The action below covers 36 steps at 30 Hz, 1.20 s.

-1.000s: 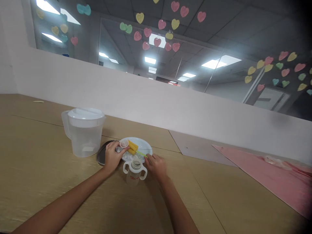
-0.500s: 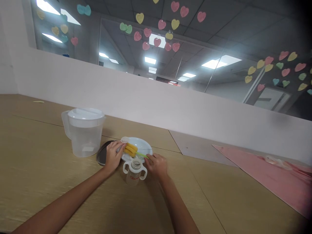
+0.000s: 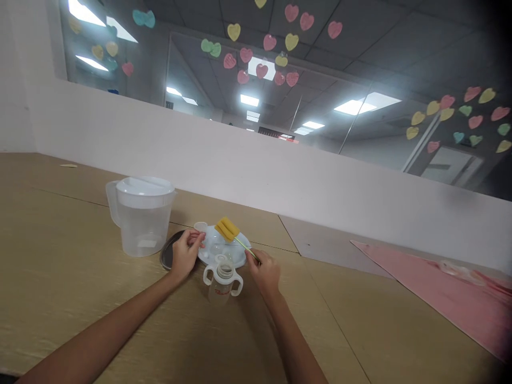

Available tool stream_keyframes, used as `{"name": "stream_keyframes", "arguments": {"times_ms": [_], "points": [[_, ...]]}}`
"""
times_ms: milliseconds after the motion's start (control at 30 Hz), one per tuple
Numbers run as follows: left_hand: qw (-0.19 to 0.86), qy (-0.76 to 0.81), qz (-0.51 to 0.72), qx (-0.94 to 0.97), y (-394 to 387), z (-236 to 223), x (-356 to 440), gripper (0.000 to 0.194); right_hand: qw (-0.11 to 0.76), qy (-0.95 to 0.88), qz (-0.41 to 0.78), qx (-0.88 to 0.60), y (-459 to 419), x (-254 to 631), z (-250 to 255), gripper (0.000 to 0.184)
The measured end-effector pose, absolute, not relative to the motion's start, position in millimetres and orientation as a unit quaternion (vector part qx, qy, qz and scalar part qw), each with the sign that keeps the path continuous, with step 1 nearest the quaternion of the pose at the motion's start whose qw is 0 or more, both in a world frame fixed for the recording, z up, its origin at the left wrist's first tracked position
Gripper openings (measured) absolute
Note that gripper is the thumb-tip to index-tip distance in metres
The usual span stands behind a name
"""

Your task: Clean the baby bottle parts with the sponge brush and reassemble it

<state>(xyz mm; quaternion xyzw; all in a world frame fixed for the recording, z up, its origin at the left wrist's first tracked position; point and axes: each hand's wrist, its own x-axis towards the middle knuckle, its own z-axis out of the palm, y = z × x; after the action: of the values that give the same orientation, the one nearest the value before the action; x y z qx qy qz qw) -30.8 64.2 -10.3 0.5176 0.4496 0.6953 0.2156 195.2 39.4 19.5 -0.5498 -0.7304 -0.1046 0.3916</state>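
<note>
My right hand [image 3: 264, 271] is closed round the thin green handle of a bottle brush with a yellow sponge head [image 3: 227, 229]. The sponge is raised over a white plate [image 3: 240, 258], pointing up and left. My left hand [image 3: 187, 252] is at the plate's left side, its fingers curled against a small translucent plastic cap [image 3: 200, 226]; the hand partly hides their contact. Between my forearms stands a clear baby bottle [image 3: 221, 288], upright, its mouth uncovered, with a white two-handled collar around its neck. Small clear parts lie on the plate, too faint to name.
A lidded translucent pitcher [image 3: 144, 221] stands to the left. A dark oval tray [image 3: 167, 255] lies partly behind my left hand. To the right, a pink sheet [image 3: 440, 288] covers part of the table [image 3: 120, 330]. A white wall [image 3: 240, 160] runs along the back.
The sponge head has come away from my left hand, moving up and right with my right hand. My left hand and the cap have shifted slightly left. The bottle stays put.
</note>
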Motion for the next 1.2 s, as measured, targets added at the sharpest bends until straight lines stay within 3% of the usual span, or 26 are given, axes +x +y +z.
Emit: {"name": "stream_keyframes", "arguments": {"times_ms": [233, 533, 867, 1067, 1200], "points": [[0.140, 0.499, 0.739, 0.429, 79, -5, -55, 0.038, 0.383, -0.727, -0.097, -0.562, 42, 196, 17, 0.048], [0.032, 0.650, 0.475, 0.592, 92, -22, -83, 0.023, 0.378, -0.720, -0.098, -0.574, 41, 196, 17, 0.048], [0.048, 0.668, 0.425, 0.609, 93, -25, -81, 0.025, 0.377, -0.717, -0.108, -0.576, 42, 196, 17, 0.051], [0.043, 0.672, 0.445, 0.590, 84, 3, -70, 0.032, 0.380, -0.712, -0.104, -0.581, 43, 196, 16, 0.051], [0.024, 0.644, 0.284, 0.710, 84, 27, -37, 0.034, 0.387, -0.701, -0.101, -0.590, 43, 198, 15, 0.048]]}}
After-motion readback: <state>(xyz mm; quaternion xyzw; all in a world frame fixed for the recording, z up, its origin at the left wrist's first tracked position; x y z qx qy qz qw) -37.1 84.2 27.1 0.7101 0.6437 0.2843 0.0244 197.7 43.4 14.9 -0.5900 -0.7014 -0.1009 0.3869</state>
